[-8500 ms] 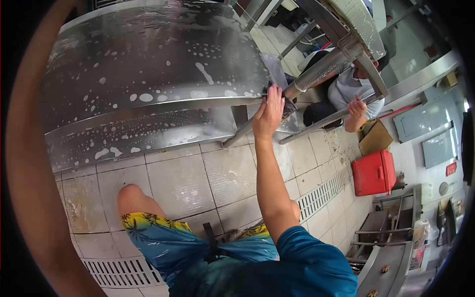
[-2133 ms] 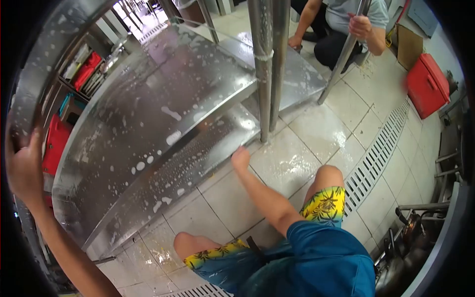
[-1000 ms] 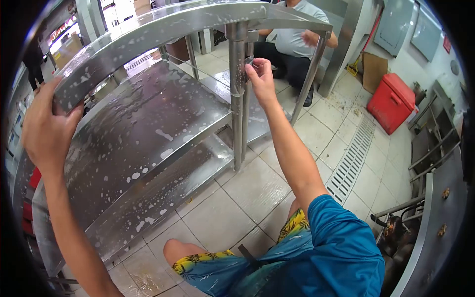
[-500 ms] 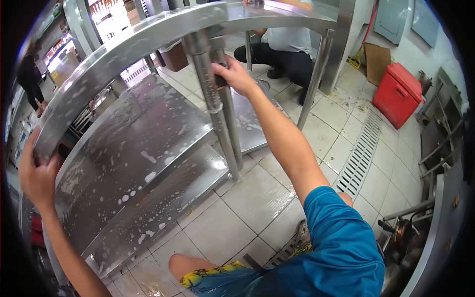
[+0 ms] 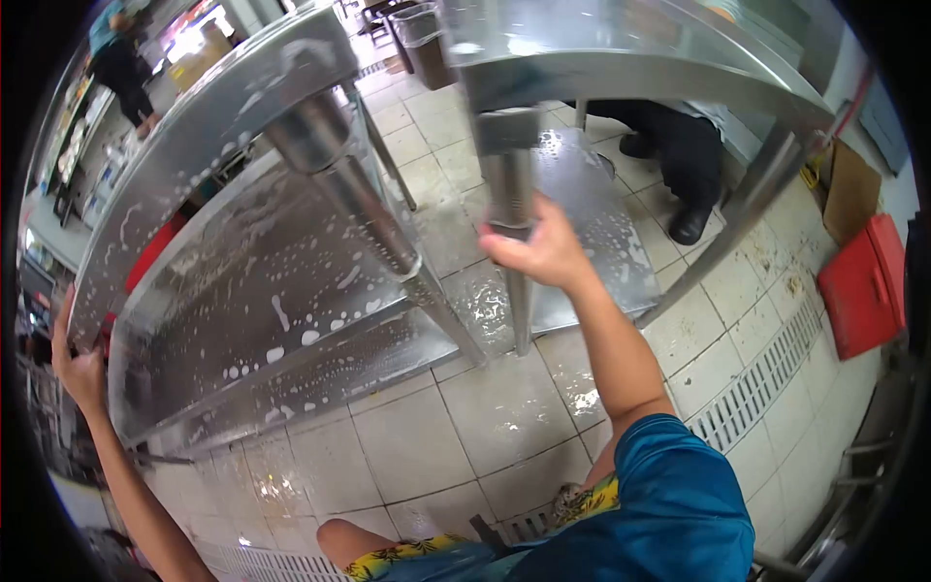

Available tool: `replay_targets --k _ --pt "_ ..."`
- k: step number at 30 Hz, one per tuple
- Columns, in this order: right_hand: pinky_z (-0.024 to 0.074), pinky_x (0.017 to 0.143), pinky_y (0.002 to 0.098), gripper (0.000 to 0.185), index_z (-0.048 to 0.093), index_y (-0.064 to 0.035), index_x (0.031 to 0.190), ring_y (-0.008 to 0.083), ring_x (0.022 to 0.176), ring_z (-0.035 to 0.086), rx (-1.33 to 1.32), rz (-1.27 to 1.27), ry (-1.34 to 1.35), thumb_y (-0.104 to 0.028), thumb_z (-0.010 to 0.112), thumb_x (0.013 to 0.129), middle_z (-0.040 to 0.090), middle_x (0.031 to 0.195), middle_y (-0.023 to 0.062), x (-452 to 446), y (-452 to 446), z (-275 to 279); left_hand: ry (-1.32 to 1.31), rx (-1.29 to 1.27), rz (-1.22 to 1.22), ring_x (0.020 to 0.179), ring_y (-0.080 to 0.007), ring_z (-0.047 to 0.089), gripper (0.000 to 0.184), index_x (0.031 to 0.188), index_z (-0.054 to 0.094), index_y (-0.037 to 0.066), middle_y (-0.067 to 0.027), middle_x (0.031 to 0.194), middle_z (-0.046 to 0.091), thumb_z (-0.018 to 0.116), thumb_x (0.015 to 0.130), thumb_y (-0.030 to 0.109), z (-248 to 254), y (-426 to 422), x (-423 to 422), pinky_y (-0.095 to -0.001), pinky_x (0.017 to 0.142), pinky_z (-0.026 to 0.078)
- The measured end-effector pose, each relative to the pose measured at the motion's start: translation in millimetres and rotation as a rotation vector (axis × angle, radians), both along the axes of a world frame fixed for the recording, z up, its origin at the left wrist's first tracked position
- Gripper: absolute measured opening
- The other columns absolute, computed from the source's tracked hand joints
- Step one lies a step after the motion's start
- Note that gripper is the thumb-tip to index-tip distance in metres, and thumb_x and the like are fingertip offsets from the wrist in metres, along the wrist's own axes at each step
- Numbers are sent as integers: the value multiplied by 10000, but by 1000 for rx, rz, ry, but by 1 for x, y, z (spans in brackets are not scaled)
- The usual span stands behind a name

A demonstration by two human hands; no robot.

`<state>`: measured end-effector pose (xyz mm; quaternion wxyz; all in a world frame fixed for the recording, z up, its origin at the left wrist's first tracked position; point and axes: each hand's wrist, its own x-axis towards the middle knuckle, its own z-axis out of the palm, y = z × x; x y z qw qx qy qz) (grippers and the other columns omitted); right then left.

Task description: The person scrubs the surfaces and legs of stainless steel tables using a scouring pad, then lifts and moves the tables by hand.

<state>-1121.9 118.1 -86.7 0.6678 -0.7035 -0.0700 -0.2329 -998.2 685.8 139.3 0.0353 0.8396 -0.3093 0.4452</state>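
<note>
Two stainless steel tables stand before me, with a gap between them. The left steel table (image 5: 252, 92) has soapy foam on its rim and drops over its lower shelf (image 5: 242, 320). My left hand (image 5: 80, 373) grips this table's rim at the far left, fingers up its outer face and thumb below. My right hand (image 5: 543, 247) is closed around the near leg (image 5: 522, 301) of the right steel table (image 5: 640, 78), below its top. A dark patch shows by the fingers; I cannot make out what it is. The left table's near leg (image 5: 373, 218) stands slanted between my hands.
A person in dark trousers (image 5: 684, 160) crouches behind the right table. Another person (image 5: 121, 73) stands at the far left. A red cooler box (image 5: 863, 286), a floor drain grate (image 5: 761, 378) and a bin (image 5: 422, 44) are around. The tiled floor (image 5: 495, 407) is wet.
The two tables, whose near legs stood close together, are now apart with a wide gap. My left hand stays on the left table's rim, my right on the right table's leg. The view has shifted.
</note>
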Motion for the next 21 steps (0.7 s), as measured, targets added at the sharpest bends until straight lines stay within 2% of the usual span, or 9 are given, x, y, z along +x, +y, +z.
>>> replay_targets --k 2,5,10,12,13,14,16,19,21 --pt "495 773 302 427 592 1 1083 134 849 607 6 -10 33 -155 766 726 652 902 68 -14 -2 -14 -28 15 52 1140 -206 593 572 1294 587 67 -94 1264 627 618 749 -104 -1 5 3 -306 972 436" --pt "494 709 291 217 628 -24 852 125 717 609 -82 -239 47 -143 756 725 645 743 25 -26 -5 4 62 -86 22 1146 -207 594 569 1307 578 77 -87 1268 626 606 768 -104 -15 25 7 -305 979 433" --pt "472 660 273 209 632 -3 822 107 680 583 -65 -459 -82 -144 757 731 646 729 35 -16 24 74 149 -119 164 1147 -164 580 539 1368 508 83 -73 1326 586 567 848 -45 -14 47 24 -296 979 438" --pt "471 571 234 154 604 24 859 92 611 587 -57 -540 -159 -51 722 796 632 722 45 -14 34 77 212 -104 186 1148 -155 577 534 1381 494 84 -71 1337 578 559 864 -34 -15 35 18 -294 979 439" --pt "466 561 231 157 599 18 872 90 605 582 -84 -596 -199 -50 720 799 627 714 40 -11 35 50 -13 -6 360 825 -191 557 370 1067 559 15 -84 982 591 710 734 71 -23 -13 -6 -333 746 444" --pt "461 551 229 161 594 11 884 88 600 577 -100 -651 -317 -50 718 802 622 706 35 -3 34 43 -321 80 520 502 -227 537 364 754 623 -55 -98 626 603 862 605 175 -12 -38 -20 -372 514 450" --pt "476 561 234 142 597 -17 888 94 611 581 -40 -630 -279 -26 708 801 632 738 36 -8 30 -41 -478 33 121 567 -267 567 350 776 619 -66 -147 673 629 839 595 137 -7 -12 8 -408 585 467" --pt "471 655 259 215 609 -37 869 83 701 567 -14 -582 91 -130 772 763 615 773 -3 -25 34 -184 -504 63 -6 595 -281 577 314 794 635 -50 -172 718 650 811 589 108 -6 -10 18 -414 620 477" --pt "475 665 268 182 619 -33 838 81 703 565 88 -557 215 -122 762 767 613 766 -3 -25 33 -229 -659 110 36 566 -287 566 342 772 645 -25 -149 689 632 837 553 154 -6 -13 13 -417 589 468"
